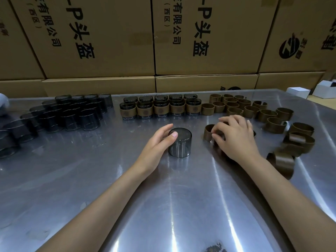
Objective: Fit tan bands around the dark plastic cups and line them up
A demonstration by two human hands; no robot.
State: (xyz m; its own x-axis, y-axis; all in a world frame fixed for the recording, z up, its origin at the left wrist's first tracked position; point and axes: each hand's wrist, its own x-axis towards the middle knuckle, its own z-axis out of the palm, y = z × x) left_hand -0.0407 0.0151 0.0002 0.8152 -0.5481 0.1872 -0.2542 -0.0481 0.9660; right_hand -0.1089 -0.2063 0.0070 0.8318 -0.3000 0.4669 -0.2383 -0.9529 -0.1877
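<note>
One dark smoky plastic cup (180, 145) stands upside down at the middle of the steel table. My left hand (160, 142) rests against its left side, thumb on the top edge. My right hand (234, 137) lies over a tan band (208, 131) just right of the cup, fingers curled on it. Banded cups (160, 108) stand in rows at the back centre. Bare dark cups (72, 113) crowd the back left. Loose tan bands (254, 110) spread over the back right and right side.
The steel table (163, 206) reflects light in front of my arms. Stacked cardboard boxes (118, 42) wall off the back edge. Small white boxes (298, 92) sit at the far right corner.
</note>
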